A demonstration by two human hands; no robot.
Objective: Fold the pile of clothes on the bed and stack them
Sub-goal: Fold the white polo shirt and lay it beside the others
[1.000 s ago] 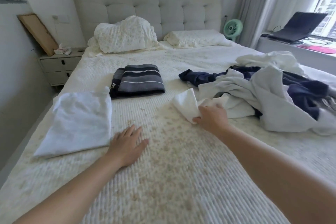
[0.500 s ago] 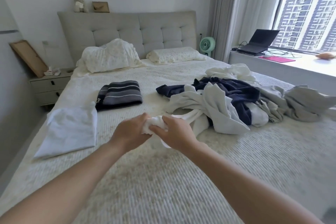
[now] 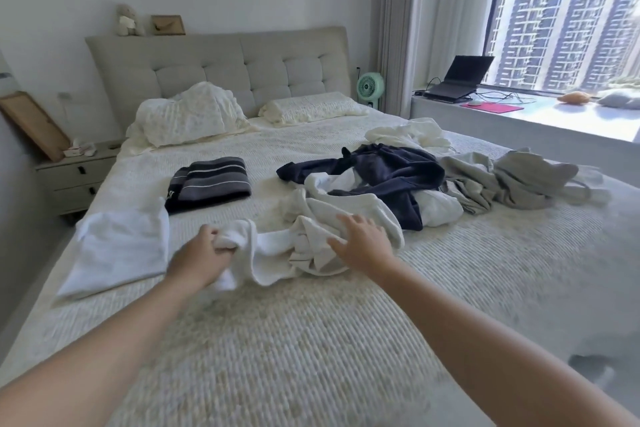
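Note:
A white garment (image 3: 277,253) lies crumpled on the bed (image 3: 311,340) in front of me. My left hand (image 3: 199,256) grips its left end in a fist. My right hand (image 3: 362,241) reaches over its bunched right part with fingers spread, touching the cloth. Behind it spreads the unfolded pile: a navy garment (image 3: 391,173), white pieces (image 3: 412,133) and grey clothes (image 3: 512,180). A folded white garment (image 3: 117,250) lies at the left, a folded striped dark one (image 3: 211,182) beyond it.
Two pillows (image 3: 188,114) lean against the grey headboard. A nightstand (image 3: 74,180) stands left of the bed. To the right, a green fan (image 3: 370,87), and a window ledge with a laptop (image 3: 457,78).
The hands were together on the white garment's end; now they have parted, the left pulling its end left, the right letting go and reaching over the bunched part.

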